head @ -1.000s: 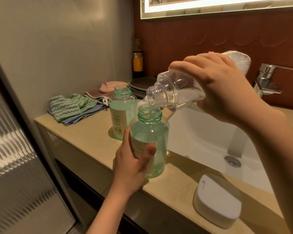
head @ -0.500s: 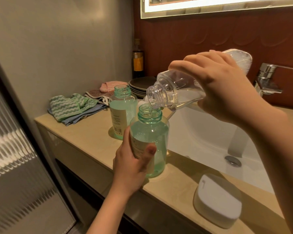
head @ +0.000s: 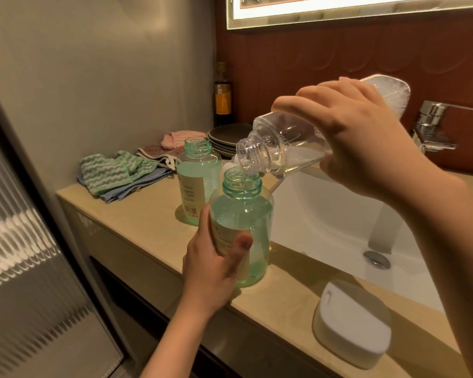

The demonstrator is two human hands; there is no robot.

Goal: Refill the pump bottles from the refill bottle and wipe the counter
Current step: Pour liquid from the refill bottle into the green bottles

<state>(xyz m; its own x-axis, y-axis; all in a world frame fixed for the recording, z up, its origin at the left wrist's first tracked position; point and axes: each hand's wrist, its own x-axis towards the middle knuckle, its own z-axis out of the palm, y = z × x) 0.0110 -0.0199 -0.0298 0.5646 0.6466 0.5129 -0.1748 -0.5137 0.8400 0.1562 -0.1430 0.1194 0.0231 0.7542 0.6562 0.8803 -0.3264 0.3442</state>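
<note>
The refill bottle [head: 284, 148] lies tilted, base at 2 o'clock and mouth at 8 o'clock, with the mouth just above the open neck of the near pump bottle [head: 246, 214]. The right hand [head: 366, 148] has its grip clamped round the refill bottle. The left hand [head: 210, 271] grips the near pump bottle, upright on the counter [head: 148, 214]. Clear liquid pools toward the refill bottle's mouth. I cannot tell the near pump bottle's level. The far pump bottle [head: 198, 181], at 11 o'clock, looks filled to the shoulder.
</note>
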